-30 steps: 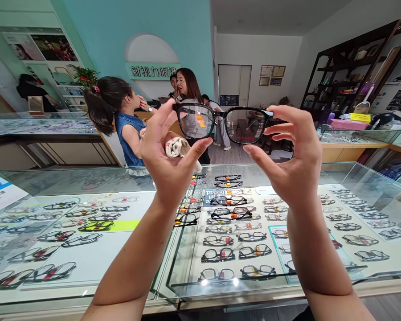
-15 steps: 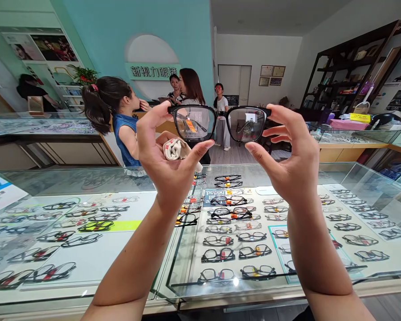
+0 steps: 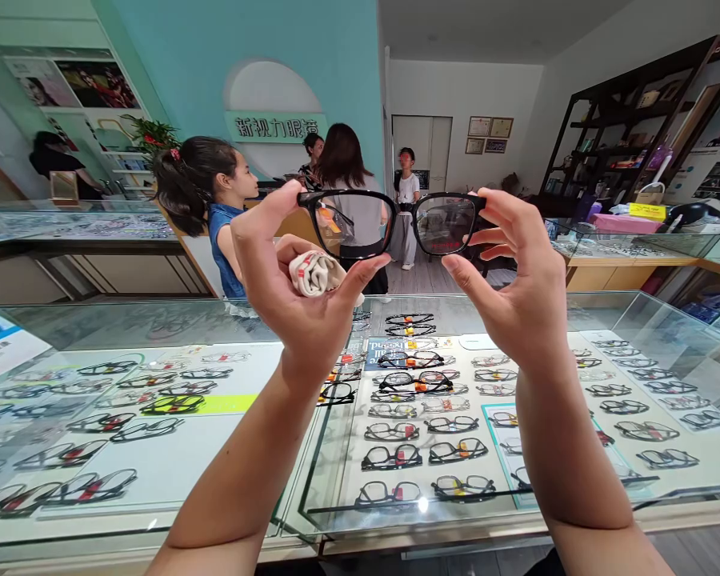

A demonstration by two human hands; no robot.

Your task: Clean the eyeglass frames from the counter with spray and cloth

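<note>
A pair of black-framed eyeglasses (image 3: 391, 232) is held up level above the display case, with the lenses facing me. At its left end, my left hand (image 3: 300, 276) grips the frame between thumb and fingers. A crumpled whitish cloth with red marks (image 3: 317, 274) is tucked in that same palm. My right hand (image 3: 513, 276) pinches the right end of the frame, its lower fingers curled behind. An orange tag (image 3: 330, 222) shows through the left lens.
Below my hands stands a glass display case (image 3: 336, 520) with rows of eyeglasses (image 3: 394, 457). Across it are a person in a blue sleeveless top (image 3: 231, 260), a long-haired person (image 3: 343, 160) and others. A counter with a pink box (image 3: 627, 223) is at right.
The glasses have turned slightly and my left hand has shifted a little left. The person in blue has turned the head and lowered a hand; the long-haired person has turned away.
</note>
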